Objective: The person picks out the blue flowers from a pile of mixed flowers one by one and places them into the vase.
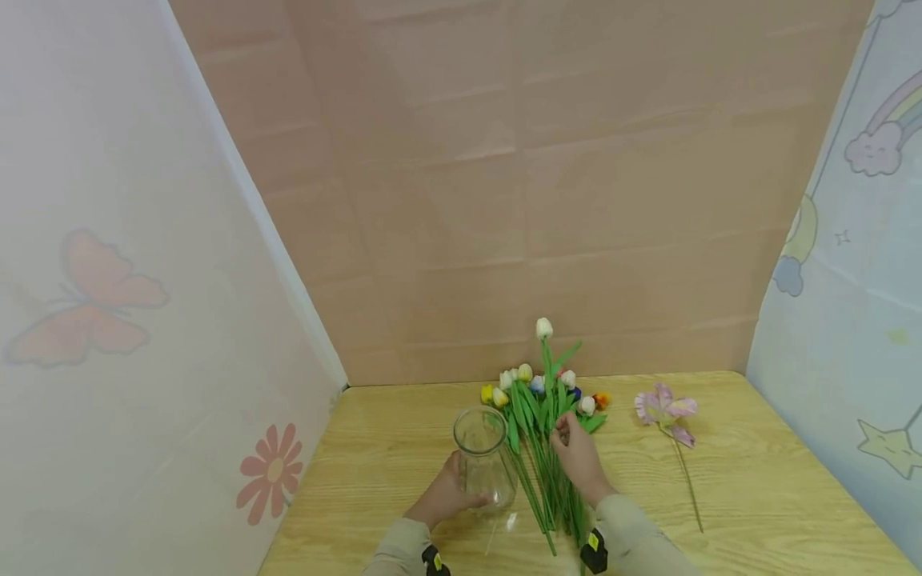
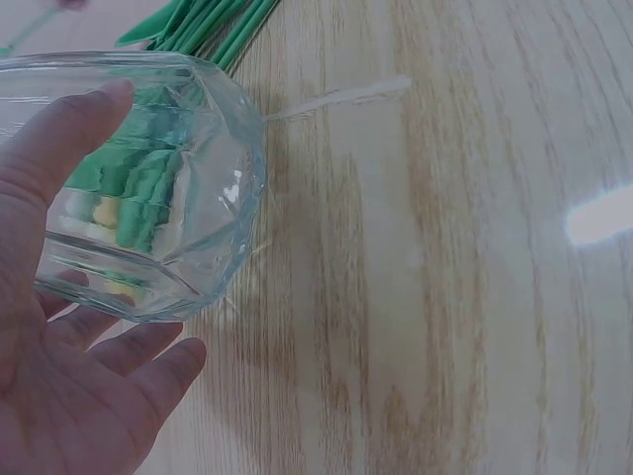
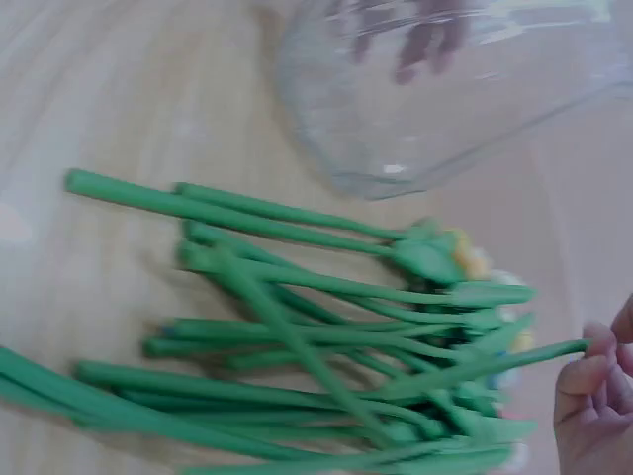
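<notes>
My left hand (image 1: 455, 491) holds a clear glass vase (image 1: 490, 478) near its base. In the left wrist view the thumb lies along the near side of the vase (image 2: 213, 198) and the fingers spread under its other side. Just right of the vase, my right hand (image 1: 579, 458) is over a bunch of artificial tulips. Its thumb and fingertips pinch a green tulip stem (image 3: 534, 354) in the right wrist view. A white tulip (image 1: 543, 328) rises above the other blooms, its stem running down toward that hand. The bunch's green stems (image 1: 536, 488) point toward me.
The bunch's white, yellow, blue and orange blooms (image 1: 524, 373) lie toward the back of the wooden table (image 1: 374, 432). A single pink-purple flower (image 1: 664, 406) on a thin stem lies to the right. A brown backdrop (image 1: 446, 200) and pale printed side walls enclose the table.
</notes>
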Demonstrator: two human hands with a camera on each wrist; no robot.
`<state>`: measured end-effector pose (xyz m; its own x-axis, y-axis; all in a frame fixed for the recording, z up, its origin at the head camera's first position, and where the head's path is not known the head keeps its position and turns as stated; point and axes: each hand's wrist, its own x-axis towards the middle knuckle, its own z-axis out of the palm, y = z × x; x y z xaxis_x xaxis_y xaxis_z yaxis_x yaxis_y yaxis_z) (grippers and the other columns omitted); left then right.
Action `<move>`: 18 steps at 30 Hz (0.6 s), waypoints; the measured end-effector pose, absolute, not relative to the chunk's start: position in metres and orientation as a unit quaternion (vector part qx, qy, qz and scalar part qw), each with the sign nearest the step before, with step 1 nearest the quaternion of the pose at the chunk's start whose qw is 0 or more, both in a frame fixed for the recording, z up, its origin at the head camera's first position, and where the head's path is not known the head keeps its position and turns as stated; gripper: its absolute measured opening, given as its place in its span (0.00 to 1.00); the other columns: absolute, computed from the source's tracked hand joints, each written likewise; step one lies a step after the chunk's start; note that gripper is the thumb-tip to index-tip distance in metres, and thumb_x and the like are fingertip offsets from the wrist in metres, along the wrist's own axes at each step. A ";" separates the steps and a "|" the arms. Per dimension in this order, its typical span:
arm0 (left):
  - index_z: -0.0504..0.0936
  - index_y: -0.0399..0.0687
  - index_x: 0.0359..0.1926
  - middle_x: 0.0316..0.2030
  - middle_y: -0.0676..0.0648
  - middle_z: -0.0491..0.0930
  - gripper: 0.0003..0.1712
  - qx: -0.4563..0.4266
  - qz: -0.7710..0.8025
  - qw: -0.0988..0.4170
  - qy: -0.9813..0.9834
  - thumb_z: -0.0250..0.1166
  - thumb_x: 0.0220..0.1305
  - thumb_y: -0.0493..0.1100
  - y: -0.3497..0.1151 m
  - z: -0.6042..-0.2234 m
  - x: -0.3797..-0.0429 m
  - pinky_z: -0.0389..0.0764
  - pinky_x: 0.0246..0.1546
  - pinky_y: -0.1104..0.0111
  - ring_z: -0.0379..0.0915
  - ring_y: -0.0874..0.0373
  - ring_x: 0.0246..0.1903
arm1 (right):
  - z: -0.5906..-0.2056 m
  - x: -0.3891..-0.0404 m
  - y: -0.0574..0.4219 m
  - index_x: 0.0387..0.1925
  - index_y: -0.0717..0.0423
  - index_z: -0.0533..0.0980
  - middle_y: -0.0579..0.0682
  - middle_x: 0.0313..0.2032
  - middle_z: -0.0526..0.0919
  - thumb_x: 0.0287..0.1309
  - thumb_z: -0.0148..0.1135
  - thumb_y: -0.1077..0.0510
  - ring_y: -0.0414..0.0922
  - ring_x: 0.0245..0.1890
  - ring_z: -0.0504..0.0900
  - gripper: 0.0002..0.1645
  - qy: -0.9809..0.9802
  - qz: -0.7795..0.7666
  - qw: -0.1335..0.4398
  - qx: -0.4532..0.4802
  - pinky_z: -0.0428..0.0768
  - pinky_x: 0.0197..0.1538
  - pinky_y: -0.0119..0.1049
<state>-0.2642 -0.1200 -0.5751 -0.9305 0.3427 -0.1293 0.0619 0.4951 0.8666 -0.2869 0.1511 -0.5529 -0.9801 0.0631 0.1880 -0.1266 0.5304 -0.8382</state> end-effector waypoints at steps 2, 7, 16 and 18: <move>0.46 0.36 0.73 0.69 0.27 0.52 0.60 0.119 0.487 0.144 0.853 0.76 0.52 0.50 -0.119 -0.575 -0.264 0.63 0.62 0.38 0.53 0.31 0.68 | -0.542 -0.285 0.158 0.43 0.58 0.68 0.55 0.37 0.79 0.68 0.53 0.62 0.41 0.28 0.75 0.05 -0.869 0.477 0.126 0.017 0.72 0.26 0.32; 0.46 0.36 0.73 0.70 0.27 0.51 0.59 0.125 0.485 0.141 0.854 0.75 0.53 0.49 -0.118 -0.572 -0.264 0.61 0.62 0.38 0.53 0.31 0.68 | -0.517 -0.281 0.187 0.47 0.61 0.71 0.58 0.40 0.80 0.69 0.54 0.61 0.43 0.29 0.77 0.09 -0.878 0.439 0.190 0.016 0.74 0.26 0.30; 0.46 0.36 0.73 0.70 0.27 0.51 0.59 0.131 0.483 0.134 0.855 0.75 0.53 0.49 -0.120 -0.576 -0.265 0.60 0.62 0.37 0.52 0.30 0.68 | -0.505 -0.259 0.257 0.51 0.72 0.74 0.65 0.34 0.82 0.61 0.59 0.71 0.52 0.24 0.81 0.16 -0.887 0.323 0.329 0.036 0.73 0.19 0.28; 0.46 0.35 0.73 0.69 0.27 0.52 0.60 0.131 0.482 0.132 0.856 0.75 0.52 0.49 -0.120 -0.577 -0.264 0.61 0.62 0.36 0.52 0.29 0.67 | -0.513 -0.254 0.271 0.49 0.73 0.74 0.66 0.32 0.82 0.58 0.61 0.72 0.53 0.23 0.82 0.16 -0.895 0.294 0.334 0.027 0.73 0.17 0.29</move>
<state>-0.2645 -0.1204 -0.5770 -0.9311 0.3509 -0.0990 0.0973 0.5010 0.8600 -0.2537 0.2711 -0.5129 -0.7752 0.1476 0.6142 -0.2453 0.8257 -0.5080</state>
